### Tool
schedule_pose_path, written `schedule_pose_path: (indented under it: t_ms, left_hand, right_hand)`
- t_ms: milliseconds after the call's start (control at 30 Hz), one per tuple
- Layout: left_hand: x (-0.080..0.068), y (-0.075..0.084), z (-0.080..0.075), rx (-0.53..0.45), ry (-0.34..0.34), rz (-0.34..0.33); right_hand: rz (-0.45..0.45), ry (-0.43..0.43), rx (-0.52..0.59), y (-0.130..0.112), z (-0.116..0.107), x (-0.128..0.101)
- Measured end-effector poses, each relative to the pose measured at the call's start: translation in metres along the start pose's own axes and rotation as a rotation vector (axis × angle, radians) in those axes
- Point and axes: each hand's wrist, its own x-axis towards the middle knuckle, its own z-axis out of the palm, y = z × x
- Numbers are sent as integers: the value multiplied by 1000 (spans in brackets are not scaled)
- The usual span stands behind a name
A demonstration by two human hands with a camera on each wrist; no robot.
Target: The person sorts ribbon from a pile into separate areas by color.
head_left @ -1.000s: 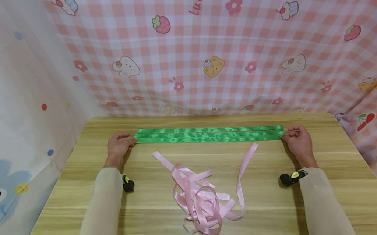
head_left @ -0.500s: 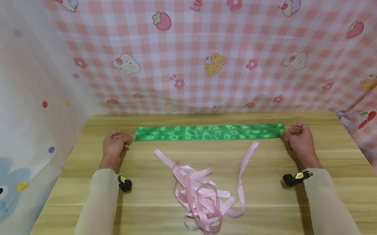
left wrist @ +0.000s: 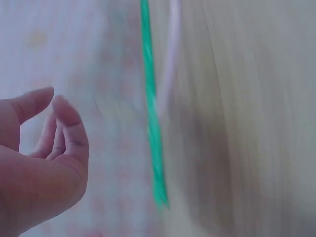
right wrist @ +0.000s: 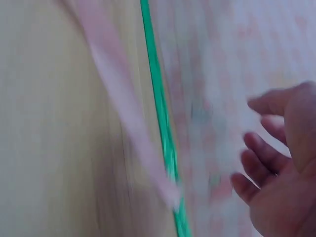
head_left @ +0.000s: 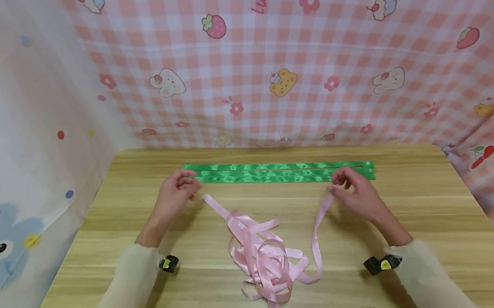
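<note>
- Looking down from your head camera, you see a light wooden table [head_left: 196, 283] with long grain lines running left to right and rounded far corners.
- Behind it, a pink checked cloth [head_left: 318, 61] printed with rabbits, bears, strawberries, cupcakes and flowers hangs as a backdrop and reaches down to the far edge of the table.
- On the left, a pale white cloth [head_left: 19, 143] with coloured dots and a blue cartoon figure closes off that side.
- Your green ribbon [head_left: 283, 173] lies flat near the far edge, doubled into two strips side by side, running left to right.
- Your pink ribbon [head_left: 264, 264] lies in a loose tangle at the middle of the table, nearer to you, with one end running far-left and another far-right.
- Your left hand [head_left: 174, 196] hovers just beside the left end of the green ribbon and the far-left pink end; its fingers are loosely curled and the left wrist view shows it holding nothing.
- Your right hand [head_left: 354, 191] is beside the far-right pink end, just near of the green ribbon; the right wrist view, though blurred, shows its fingers relaxed and empty.
- Both your sleeves are cream, each with a small black wrist camera [head_left: 379, 264] below it.
</note>
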Motion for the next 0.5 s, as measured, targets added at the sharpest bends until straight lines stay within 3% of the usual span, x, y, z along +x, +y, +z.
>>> schedule_pose_path:
  t_ms: [133,267,400,500]
  left_hand:
    - [-20,18,37,54,-214,79]
    - [-38,23,68,120,-440,129]
    - [-50,15,93,190,-606,181]
    - [-56,6,106,272,-658,222]
  right_hand:
    - [-105,-244,104,-30,28,-10]
    - [-82,-448,178,-45,56,-21]
    - [-36,-560,197,-46,80,-33]
    - [-17,-594,169,-45,91,-39]
